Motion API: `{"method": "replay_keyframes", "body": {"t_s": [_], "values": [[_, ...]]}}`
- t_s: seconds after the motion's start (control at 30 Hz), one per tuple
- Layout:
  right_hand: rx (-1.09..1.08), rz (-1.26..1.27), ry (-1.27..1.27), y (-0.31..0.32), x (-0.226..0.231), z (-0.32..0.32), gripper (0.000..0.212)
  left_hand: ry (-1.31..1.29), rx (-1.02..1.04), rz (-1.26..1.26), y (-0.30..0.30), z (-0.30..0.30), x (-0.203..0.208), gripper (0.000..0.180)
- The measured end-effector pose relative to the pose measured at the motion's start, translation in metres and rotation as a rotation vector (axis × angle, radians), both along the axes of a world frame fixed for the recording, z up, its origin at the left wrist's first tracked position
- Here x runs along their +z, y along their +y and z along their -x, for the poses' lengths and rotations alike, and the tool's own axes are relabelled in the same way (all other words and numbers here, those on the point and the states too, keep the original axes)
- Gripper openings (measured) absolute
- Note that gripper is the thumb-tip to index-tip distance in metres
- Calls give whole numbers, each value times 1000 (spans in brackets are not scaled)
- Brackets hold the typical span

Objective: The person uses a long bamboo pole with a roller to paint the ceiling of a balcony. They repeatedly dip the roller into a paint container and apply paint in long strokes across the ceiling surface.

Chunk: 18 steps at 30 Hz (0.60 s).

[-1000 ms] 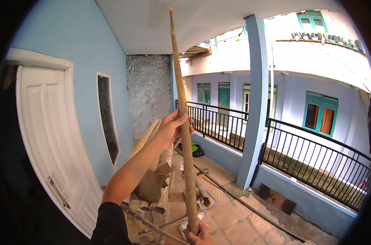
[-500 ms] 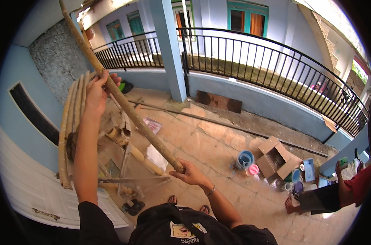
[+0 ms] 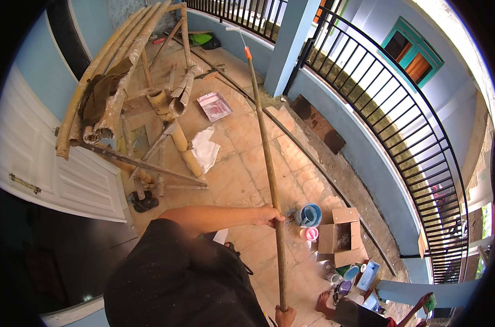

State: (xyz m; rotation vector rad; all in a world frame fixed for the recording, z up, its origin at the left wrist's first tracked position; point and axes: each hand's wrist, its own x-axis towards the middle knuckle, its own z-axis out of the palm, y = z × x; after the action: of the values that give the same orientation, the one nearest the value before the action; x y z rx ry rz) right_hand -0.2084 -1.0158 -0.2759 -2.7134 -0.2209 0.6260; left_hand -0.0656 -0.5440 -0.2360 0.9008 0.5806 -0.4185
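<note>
The bamboo pole (image 3: 265, 141) is held over the tiled floor (image 3: 234, 171), its long axis running forward and slightly left to a paint roller (image 3: 234, 29); left hand (image 3: 271, 216) grips mid-to-lower shaft, right hand (image 3: 285, 316) the near end.

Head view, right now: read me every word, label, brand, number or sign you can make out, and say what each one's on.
No readable text anywhere.
Pole, in the left hand and right hand: no lettering shows.
Pink tub: too small to tell whether it's marked.
Box: no legible print.
Tray: no legible print.
</note>
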Motion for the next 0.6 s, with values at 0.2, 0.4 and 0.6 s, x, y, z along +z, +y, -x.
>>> {"method": "replay_keyframes", "body": {"t_s": [0.2, 0.4, 0.6], "values": [[-48, 250, 223, -16, 54, -33, 36, 215, -43, 301, -33, -21, -106, 29], [114, 371, 217, 2, 115, -136, 32, 278, 24, 449, -34, -74, -157, 28], [197, 490, 235, 48, 146, -218, 29, 269, 70, 504, -13, -111, -172, 28]]}}
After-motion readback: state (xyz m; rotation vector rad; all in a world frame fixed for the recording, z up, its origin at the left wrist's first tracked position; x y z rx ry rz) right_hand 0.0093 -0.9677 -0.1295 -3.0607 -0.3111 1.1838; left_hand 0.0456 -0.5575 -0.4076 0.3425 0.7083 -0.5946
